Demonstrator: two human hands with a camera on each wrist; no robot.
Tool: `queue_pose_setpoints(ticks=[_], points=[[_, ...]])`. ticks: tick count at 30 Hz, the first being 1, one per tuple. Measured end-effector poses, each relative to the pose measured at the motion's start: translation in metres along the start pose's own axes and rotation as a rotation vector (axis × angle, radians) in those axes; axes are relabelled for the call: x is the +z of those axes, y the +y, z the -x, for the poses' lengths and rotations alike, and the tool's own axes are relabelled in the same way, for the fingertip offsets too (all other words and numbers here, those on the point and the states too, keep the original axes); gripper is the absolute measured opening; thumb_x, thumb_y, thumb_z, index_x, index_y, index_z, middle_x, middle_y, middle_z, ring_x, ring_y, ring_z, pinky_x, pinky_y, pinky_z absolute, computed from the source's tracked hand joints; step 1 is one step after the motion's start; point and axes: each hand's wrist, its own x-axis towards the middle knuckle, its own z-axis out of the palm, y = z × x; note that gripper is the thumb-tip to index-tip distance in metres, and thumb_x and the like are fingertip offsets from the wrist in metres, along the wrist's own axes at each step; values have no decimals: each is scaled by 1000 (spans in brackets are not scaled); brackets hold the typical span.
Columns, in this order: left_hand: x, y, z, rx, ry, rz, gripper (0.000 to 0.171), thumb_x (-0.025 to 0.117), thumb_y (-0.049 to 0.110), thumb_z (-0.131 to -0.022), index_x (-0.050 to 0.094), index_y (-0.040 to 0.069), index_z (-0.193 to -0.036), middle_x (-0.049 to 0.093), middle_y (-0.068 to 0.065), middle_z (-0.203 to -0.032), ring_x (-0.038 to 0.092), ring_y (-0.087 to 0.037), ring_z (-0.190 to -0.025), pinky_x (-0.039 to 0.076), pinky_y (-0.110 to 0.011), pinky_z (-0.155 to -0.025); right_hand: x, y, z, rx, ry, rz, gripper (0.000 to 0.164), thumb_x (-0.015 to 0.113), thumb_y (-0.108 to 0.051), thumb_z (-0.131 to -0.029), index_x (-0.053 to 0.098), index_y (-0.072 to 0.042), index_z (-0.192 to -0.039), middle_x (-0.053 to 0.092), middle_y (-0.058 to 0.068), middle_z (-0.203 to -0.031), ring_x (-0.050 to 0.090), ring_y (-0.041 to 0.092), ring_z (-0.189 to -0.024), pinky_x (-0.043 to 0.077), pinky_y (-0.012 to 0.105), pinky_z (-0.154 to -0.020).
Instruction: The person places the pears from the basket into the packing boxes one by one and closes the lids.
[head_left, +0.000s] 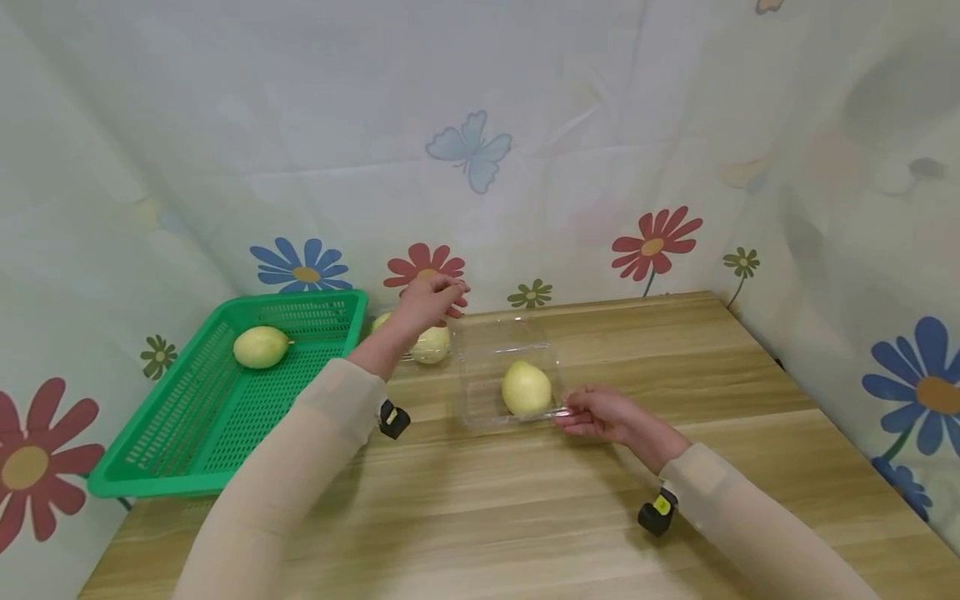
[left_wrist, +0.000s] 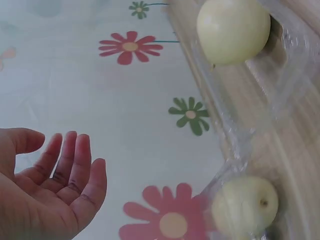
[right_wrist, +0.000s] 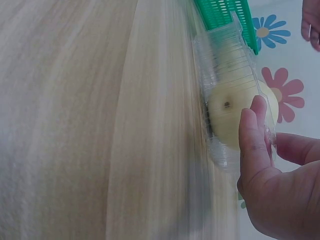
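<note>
My right hand (head_left: 600, 414) pinches the near right rim of a clear plastic clamshell box (head_left: 480, 400), thumb on one side and fingers on the other. Inside that box sits one pale yellow, pear-shaped fruit (head_left: 527, 388), whose small dark end spot shows through the wall in the right wrist view. My left hand (head_left: 431, 302) is raised over the back of the table, its fingers loosely bent around nothing. Below it, partly hidden by the left forearm, a second clear box holds pale yellow fruits (head_left: 431, 345). The left wrist view shows the empty left palm (left_wrist: 55, 200) too.
A green slotted plastic basket (head_left: 217, 479) stands on the left of the wood-grain table (head_left: 465, 517), with one pale oval fruit (head_left: 260, 347) in it. A flower-printed cloth (head_left: 562, 208) hangs behind the table and along both sides.
</note>
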Motion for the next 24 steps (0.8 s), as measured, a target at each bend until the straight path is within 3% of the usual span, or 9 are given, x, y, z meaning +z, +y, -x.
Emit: queue_pose_setpoints(ticks=[7, 11, 16, 20, 24], points=[[-33, 7, 16, 42, 129, -65, 35, 49, 26, -107, 64, 5, -132, 67, -14, -115, 61, -15, -91, 49, -19, -73, 2, -1, 2, 5, 10, 4, 24, 39, -6, -108, 46, 11, -125, 71, 0, -76, 74, 5, -72, 62, 19, -72], [-54, 3, 23, 109, 173, -141, 38, 48, 27, -108, 60, 5, -137, 63, -17, -124, 59, -23, -102, 48, -24, -81, 3, -1, 2, 15, 17, 6, 28, 39, -6, -108, 44, 12, -129, 71, 0, -76, 73, 5, -72, 62, 19, -72], [-80, -3, 33, 183, 215, -212, 43, 48, 28, -108, 54, 5, -143, 58, -22, -139, 54, -36, -124, 49, -42, -96, 3, -1, 1, 13, 12, 7, 27, 39, -6, -108, 44, 12, -128, 70, 0, -76, 73, 5, -73, 62, 19, -72], [-97, -9, 40, 197, 253, -240, 46, 48, 30, -108, 51, 5, -146, 54, -22, -146, 50, -39, -134, 48, -55, -106, 3, -1, 1, 12, 12, 2, 25, 40, -6, -108, 46, 11, -126, 71, 0, -75, 73, 5, -72, 62, 19, -71], [-111, -17, 44, 187, 283, -298, 49, 47, 31, -107, 49, 6, -149, 51, -23, -149, 48, -41, -138, 45, -60, -111, 2, -1, 1, 12, 15, 3, 23, 39, -5, -108, 46, 10, -124, 71, 0, -75, 73, 5, -72, 62, 19, -71]])
